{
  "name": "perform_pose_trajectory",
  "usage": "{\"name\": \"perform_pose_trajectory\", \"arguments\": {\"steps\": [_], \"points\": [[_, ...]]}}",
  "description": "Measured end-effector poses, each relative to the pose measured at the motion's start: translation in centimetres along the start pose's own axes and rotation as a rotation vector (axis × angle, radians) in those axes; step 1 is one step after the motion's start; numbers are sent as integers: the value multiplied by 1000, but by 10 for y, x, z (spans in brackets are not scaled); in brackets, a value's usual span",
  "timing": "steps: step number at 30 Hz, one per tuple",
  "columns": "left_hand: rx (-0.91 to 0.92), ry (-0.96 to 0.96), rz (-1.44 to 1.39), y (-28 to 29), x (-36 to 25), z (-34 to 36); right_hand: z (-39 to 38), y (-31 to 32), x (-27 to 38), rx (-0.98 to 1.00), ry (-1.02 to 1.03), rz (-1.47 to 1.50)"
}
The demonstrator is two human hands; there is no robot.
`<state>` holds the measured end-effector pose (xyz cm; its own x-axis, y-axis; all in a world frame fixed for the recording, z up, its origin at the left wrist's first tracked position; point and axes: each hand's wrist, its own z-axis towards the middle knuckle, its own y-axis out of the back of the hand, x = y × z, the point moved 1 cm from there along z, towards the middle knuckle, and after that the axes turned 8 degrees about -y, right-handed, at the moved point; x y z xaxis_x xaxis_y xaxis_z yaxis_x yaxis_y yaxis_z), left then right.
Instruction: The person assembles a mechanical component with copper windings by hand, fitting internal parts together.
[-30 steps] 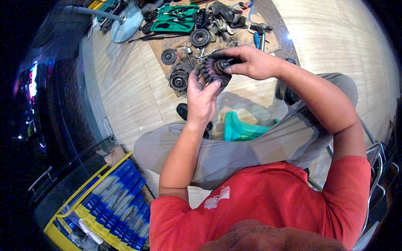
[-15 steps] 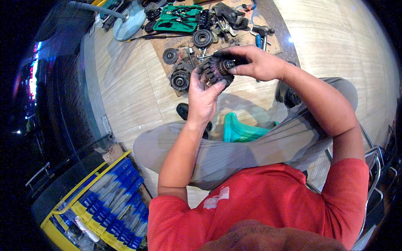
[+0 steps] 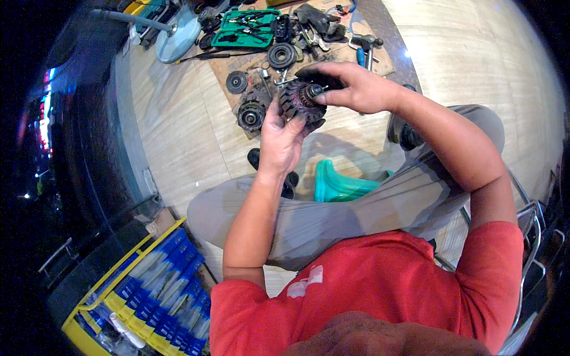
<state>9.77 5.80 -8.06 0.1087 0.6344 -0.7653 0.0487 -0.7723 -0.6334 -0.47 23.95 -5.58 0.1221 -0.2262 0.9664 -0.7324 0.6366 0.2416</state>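
My left hand (image 3: pixel 281 135) cups a dark, finned round rotor part (image 3: pixel 300 102) from below, fingers curled around its lower rim. My right hand (image 3: pixel 351 86) comes in from the right and pinches the small metal shaft end at the part's centre. Both hands hold the part up above my lap and above a sheet of brown cardboard (image 3: pixel 228 66) on the floor. My grey trousers and red shirt fill the lower middle of the view.
On the cardboard lie a round metal housing (image 3: pixel 251 114), a small pulley (image 3: pixel 237 81), a larger ring part (image 3: pixel 281 55), a green tool tray (image 3: pixel 243 28) and loose tools. A teal plastic stool (image 3: pixel 339 185) sits under my legs. A yellow rack of blue packages (image 3: pixel 155 285) stands lower left.
The rotor part and both hands have stayed in about the same place; my right fingers shifted slightly on the shaft end.
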Motion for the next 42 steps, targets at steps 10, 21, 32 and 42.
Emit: {"name": "perform_pose_trajectory", "arguments": {"steps": [10,21,32,42], "points": [[89,58,-113,-10,-12,1,-4,6,15,-28,134,-150],[-51,109,-245,-8,-7,5,-3,4,19,37,98,-169],[-176,46,-244,1,-9,14,-9,-1,25,-255,157,-401],[-106,-40,-248,-7,-6,10,-16,-27,15,-241,208,-459]]}}
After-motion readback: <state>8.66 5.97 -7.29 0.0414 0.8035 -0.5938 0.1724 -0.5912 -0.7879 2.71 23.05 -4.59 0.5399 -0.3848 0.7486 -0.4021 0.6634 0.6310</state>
